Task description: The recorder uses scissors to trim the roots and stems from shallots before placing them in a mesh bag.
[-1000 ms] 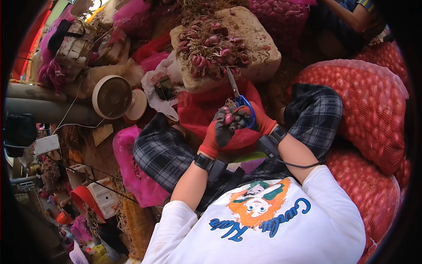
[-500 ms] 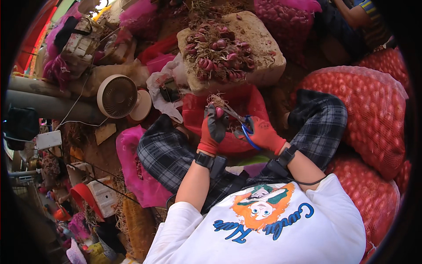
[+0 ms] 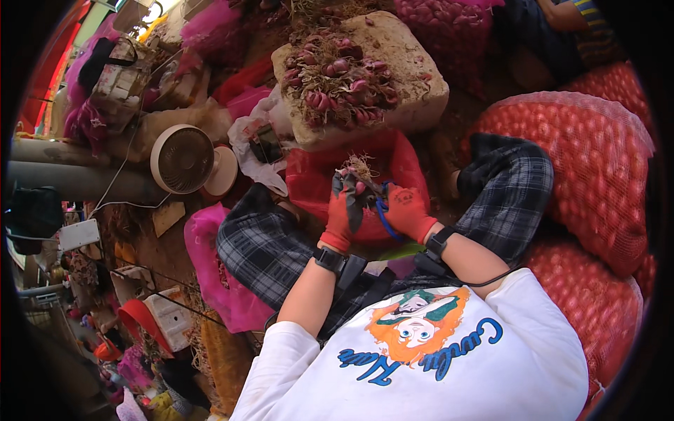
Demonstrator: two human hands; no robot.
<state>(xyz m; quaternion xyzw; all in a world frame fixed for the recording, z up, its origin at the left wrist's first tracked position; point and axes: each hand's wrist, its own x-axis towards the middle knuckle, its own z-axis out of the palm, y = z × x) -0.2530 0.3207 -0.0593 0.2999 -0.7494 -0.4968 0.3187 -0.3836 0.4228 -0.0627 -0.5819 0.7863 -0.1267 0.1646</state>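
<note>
My left hand (image 3: 343, 210), in a red glove with a grey palm, is closed around a small shallot (image 3: 360, 187). Dry, pale roots (image 3: 361, 165) stick up above its fingers. My right hand (image 3: 409, 210), gloved in red too, grips a pair of scissors (image 3: 384, 219) by the blue handles. The blades lie against the shallot's roots and are partly hidden, so I cannot tell how far they are apart. Below both hands, between my knees, spreads a red mesh bag (image 3: 306, 168). Beyond it, a heap of shallots with dry roots (image 3: 337, 84) rests on a dirty foam block (image 3: 414, 59).
Full red net sacks (image 3: 562, 168) crowd my right side. To the left stand a round fan (image 3: 182, 158), a white plastic bag (image 3: 249, 151) with a dark device on it, and a pink mesh bag (image 3: 217, 274). Another person's arm (image 3: 562, 14) shows at the far right.
My right hand has come closer to the left, bringing the scissors in against the roots. The scissors' blue handles have drawn together. The whole view has shifted slightly.
</note>
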